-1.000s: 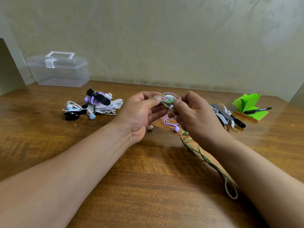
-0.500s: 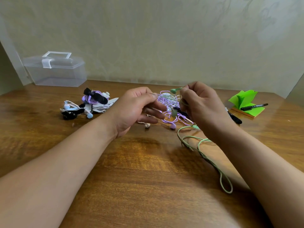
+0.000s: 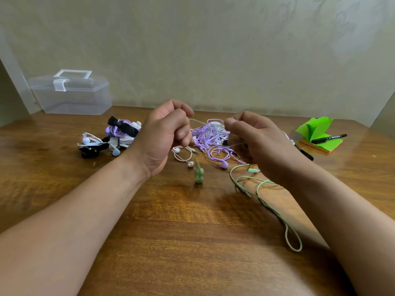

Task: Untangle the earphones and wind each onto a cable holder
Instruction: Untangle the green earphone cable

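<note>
— Why were the hands apart?
— Probably to tease the green earphones (image 3: 198, 175) from the purple tangle (image 3: 210, 133) at twelve o'clock. The left hand (image 3: 164, 135) gripped their cord in curled fingers, and the right hand (image 3: 259, 142) pinched it.

Both my forearms reach forward above the desk (image 3: 171, 242). My left hand (image 3: 164, 137) is fisted, fingers curled around the cord of green earphones (image 3: 199, 174). My right hand (image 3: 260, 144), near it, pinches the same cord.

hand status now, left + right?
Left hand: grips the green cable, earbuds dangling below.
Right hand: pinches the same cable.
</note>
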{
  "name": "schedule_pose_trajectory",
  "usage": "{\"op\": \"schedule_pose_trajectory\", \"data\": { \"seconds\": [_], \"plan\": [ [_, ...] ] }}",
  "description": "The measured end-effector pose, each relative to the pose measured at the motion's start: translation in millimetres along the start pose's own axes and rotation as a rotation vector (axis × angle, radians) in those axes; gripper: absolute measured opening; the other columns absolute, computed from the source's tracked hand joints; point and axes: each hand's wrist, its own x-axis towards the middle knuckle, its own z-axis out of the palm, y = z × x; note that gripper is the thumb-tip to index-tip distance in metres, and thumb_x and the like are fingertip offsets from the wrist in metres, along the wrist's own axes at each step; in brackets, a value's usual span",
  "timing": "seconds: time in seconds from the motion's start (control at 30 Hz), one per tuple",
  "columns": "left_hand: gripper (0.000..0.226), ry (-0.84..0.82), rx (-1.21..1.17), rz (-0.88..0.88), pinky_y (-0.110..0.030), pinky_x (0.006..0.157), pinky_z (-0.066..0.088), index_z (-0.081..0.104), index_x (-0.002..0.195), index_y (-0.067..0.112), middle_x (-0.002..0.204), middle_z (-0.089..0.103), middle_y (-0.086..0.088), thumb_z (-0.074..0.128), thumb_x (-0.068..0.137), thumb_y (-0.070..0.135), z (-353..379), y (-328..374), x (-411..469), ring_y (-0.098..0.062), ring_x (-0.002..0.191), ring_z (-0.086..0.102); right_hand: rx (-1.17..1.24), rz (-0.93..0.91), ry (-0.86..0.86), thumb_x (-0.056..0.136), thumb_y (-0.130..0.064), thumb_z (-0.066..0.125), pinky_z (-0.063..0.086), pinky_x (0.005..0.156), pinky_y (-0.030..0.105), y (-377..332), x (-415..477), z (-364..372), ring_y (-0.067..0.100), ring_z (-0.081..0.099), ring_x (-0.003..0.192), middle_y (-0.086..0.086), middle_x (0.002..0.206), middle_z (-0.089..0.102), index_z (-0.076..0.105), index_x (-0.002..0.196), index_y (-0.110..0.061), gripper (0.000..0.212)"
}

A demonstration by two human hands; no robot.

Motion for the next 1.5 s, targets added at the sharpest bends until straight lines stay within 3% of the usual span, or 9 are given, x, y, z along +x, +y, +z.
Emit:
{"op": "schedule_pose_trajectory", "data": {
  "seconds": [0.17,0.33,0.5,0.7,0.87,0.97,1.07,1.23,1.5],
  "plan": [
    [0.041,-0.356,0.234,-0.056,-0.034,0.096,0.052,0.062,0.129,0.012,0.122,0.071,-0.006,0.064,0.094,0.033,9.4,-2.7,-11.7,-0.017,0.113,0.066,0.003,-0.113,-0.084,0.104,-0.018,0.063,0.032,0.045,0.018,-3.9,-3.4,3.3,0.007,0.040,0.045,-0.005,0.056,0.053,0.056,0.095,-0.011,0.013],
    [0.021,-0.535,0.117,-0.244,-0.030,0.060,0.053,0.062,0.094,0.006,0.058,0.046,-0.008,0.055,0.099,0.026,11.7,2.4,-19.2,-0.011,0.042,0.047,-0.066,-0.161,0.172,0.107,-0.026,0.059,0.031,0.040,0.018,-8.6,1.4,-9.4,0.008,0.037,0.040,0.000,0.053,0.049,0.060,0.099,-0.007,0.020],
    [0.032,-0.526,0.133,-0.342,-0.029,0.050,0.044,0.061,0.082,0.009,0.050,0.034,0.000,0.053,0.100,0.035,-14.2,14.3,-10.3,-0.011,0.038,0.026,-0.146,-0.102,0.333,0.103,-0.036,0.062,0.032,0.046,0.025,2.9,12.4,-31.4,0.009,0.040,0.043,-0.006,0.053,0.053,0.069,0.101,-0.011,0.026],
    [0.029,-0.457,0.123,-0.335,-0.024,0.042,0.014,0.063,0.083,0.008,0.055,0.030,0.000,0.055,0.096,0.032,-22.5,15.6,-6.3,-0.007,0.045,0.021,-0.450,0.009,0.022,0.106,-0.050,0.051,0.044,0.063,0.027,8.1,3.4,-21.8,0.005,0.056,0.055,0.003,0.069,0.073,0.073,0.097,-0.015,0.042],
    [0.034,-0.475,0.275,-0.284,-0.022,0.041,0.018,0.063,0.089,0.005,0.053,0.032,-0.001,0.053,0.102,0.034,-5.6,13.9,-11.3,-0.009,0.044,0.024,-0.036,0.052,-0.325,0.097,-0.068,0.048,0.053,0.096,0.048,5.7,-4.3,2.1,0.031,0.073,0.101,0.010,0.105,0.076,0.072,0.109,-0.017,0.057],
    [0.031,-0.416,0.345,-0.233,-0.021,0.041,0.023,0.065,0.089,0.008,0.053,0.042,-0.002,0.052,0.105,0.031,-2.7,12.2,-9.6,-0.008,0.043,0.030,0.159,0.241,-0.465,0.091,-0.066,0.053,0.060,0.070,0.043,2.7,-6.8,7.0,0.029,0.065,0.069,0.017,0.100,0.069,0.063,0.118,-0.007,0.066],
    [0.022,-0.388,0.310,-0.244,-0.018,0.038,0.025,0.059,0.092,0.012,0.056,0.047,-0.004,0.051,0.107,0.026,-7.1,13.2,-7.3,-0.007,0.041,0.029,0.093,0.268,-0.433,0.089,-0.047,0.064,0.029,0.041,0.020,1.4,-8.7,2.8,0.010,0.032,0.047,0.004,0.066,0.055,0.062,0.101,-0.009,0.039],
    [0.016,-0.438,0.218,-0.291,-0.029,0.044,0.049,0.048,0.094,0.011,0.080,0.068,-0.019,0.048,0.108,0.021,-11.1,12.4,-8.2,-0.014,0.041,0.043,0.064,0.221,-0.272,0.088,-0.031,0.071,0.022,0.042,0.024,-1.1,-0.5,-6.9,0.012,0.024,0.048,0.000,0.057,0.031,0.069,0.071,-0.017,0.022],
    [0.034,-0.337,-0.128,-0.293,-0.043,0.063,0.059,0.052,0.073,0.011,0.102,0.062,-0.028,0.042,0.105,0.008,-11.0,11.7,-3.8,-0.034,0.071,0.066,0.119,0.251,-0.240,0.100,-0.015,0.056,0.033,0.051,0.030,-5.1,0.7,-15.8,0.021,0.019,0.057,0.006,0.062,0.023,0.054,0.047,-0.021,0.053]
  ]
}}
